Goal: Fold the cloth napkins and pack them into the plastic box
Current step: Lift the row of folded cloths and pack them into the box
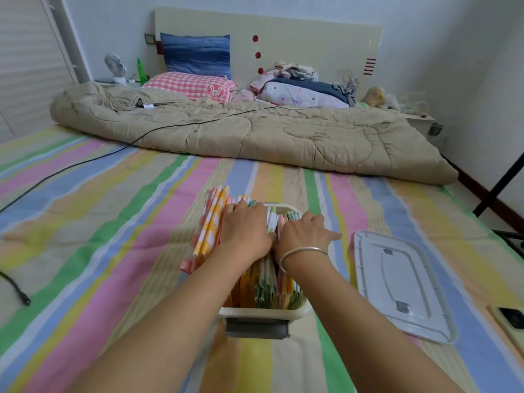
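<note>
Bedroom. Bed with striped sheet (113, 222), beige quilt (255, 137) bunched toward the headboard. Plastic box (263, 312) sits mid-bed just in front of the person, packed with folded napkins (263, 290) standing on edge. An orange-and-yellow checked bundle (208, 231) leans at the box's left side, not seated. Lid (402, 285) lies flat to the right, apart.

Step in hand, likely: compress the rows to make room. Press evenly, keep folds upright, open a gap at the left for the checked bundle.

Both forearms reach straight forward, wrists close together. Left hand (246, 231) lies palm-down, grip apart, pressing napkin tops. Right hand (304, 234): thumb splayed, fingertips buried among edges; whether they hook anything, cannot tell.
</note>
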A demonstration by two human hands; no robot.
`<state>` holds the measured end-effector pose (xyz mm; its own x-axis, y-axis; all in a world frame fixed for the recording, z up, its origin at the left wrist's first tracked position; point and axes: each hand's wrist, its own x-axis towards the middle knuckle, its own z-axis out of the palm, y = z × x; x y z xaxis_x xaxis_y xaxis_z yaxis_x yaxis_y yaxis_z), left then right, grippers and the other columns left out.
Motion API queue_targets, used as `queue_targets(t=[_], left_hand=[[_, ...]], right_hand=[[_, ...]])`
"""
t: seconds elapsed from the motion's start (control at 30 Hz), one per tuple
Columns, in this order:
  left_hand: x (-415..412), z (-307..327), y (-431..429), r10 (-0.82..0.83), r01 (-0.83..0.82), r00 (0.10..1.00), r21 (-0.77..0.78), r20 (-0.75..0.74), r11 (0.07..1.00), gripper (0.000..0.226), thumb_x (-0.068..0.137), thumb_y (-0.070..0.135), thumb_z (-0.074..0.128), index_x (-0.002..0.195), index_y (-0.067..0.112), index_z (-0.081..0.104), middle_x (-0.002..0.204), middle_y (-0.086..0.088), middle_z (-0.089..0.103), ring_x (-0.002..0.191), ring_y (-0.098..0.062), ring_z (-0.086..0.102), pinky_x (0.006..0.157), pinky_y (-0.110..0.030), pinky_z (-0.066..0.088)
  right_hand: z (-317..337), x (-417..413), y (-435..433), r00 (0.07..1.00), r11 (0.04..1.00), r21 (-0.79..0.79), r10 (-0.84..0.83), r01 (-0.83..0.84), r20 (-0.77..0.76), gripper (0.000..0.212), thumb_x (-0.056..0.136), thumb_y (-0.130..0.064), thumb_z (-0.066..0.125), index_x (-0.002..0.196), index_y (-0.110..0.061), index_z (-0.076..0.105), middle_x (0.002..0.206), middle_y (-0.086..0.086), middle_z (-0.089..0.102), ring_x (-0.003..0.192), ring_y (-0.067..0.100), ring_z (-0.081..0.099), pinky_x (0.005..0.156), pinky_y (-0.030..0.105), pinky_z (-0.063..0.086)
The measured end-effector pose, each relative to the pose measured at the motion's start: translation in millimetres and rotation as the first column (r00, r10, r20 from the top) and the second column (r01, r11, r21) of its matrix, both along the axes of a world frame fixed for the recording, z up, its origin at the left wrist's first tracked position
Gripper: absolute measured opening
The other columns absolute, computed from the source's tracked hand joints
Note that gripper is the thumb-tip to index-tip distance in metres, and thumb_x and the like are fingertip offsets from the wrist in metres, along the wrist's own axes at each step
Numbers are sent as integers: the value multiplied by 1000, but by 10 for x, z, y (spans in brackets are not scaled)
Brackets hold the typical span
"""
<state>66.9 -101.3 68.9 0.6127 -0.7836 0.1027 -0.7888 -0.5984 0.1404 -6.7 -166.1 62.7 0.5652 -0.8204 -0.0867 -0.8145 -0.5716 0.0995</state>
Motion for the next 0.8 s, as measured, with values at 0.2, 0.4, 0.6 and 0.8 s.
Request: queue_targets(t=[0.2,0.4,0.6,0.8], left_hand=[[-109,-67,-8,-17,10,992,50,129,999,50,99,53,42,127,16,62,130,-6,59,130,-28,40,111,-41,25],[-130,-73,-37,-19,6,987,83,160,997,46,103,45,35,122,13,62,129,-8,58,127,-28,40,108,-41,26],[-118,-104,-50,-23,-7,978,143,207,990,52,104,48,33,133,12,56,135,-9,56,130,-29,40,110,-42,26],[-156,-121,29,-26,10,977,74,211,997,57,108,36,24,156,5,20,148,-12,47,137,-30,36,116,-43,23]], right_hand=[[-122,-144,-112,960,994,101,13,-43,281,34,96,-36,44,111,-9,58,127,13,42,124,31,36,87,39,41],[-251,-215,-258,799,917,389,-169,-87,577,46,89,-29,55,49,-15,38,80,13,45,78,23,52,55,32,33],[-167,-212,-334,827,902,410,-129,-131,548,51,91,-33,55,47,-14,36,56,5,39,58,10,30,52,30,27],[-247,-291,-52,766,983,131,17,-132,643,36,95,-48,47,112,-17,53,142,12,35,113,34,52,88,41,47]])
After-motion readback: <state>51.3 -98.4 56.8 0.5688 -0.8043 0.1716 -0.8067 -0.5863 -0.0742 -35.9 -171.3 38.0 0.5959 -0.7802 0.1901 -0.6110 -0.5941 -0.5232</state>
